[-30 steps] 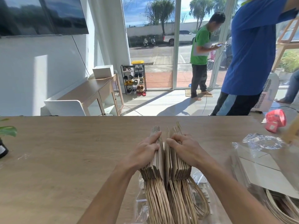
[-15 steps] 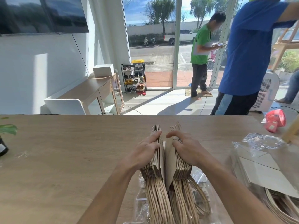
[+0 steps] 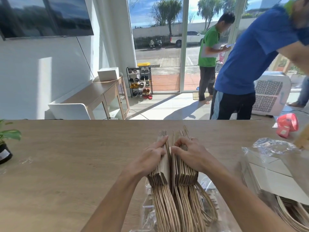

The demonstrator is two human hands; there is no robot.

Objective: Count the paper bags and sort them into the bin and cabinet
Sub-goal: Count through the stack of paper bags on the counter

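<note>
Where the two hands meet at the lower centre of the frame, a stack of brown paper bags stands on edge on the wooden table, split into two bundles with a narrow gap between them. Left hand lies flat against the left bundle, fingers extended along its top edge and pressing on it. Right hand rests on the right bundle, fingers curled over the bag edges and thumb at the gap. Twisted paper handles trail toward the bottom edge, over crinkled clear plastic wrap. At lower right lies another plastic-wrapped pack. A red fan sits at the right edge, a potted plant at the left edge. Beyond the table, upper right, stands a person in a blue shirt.
</note>
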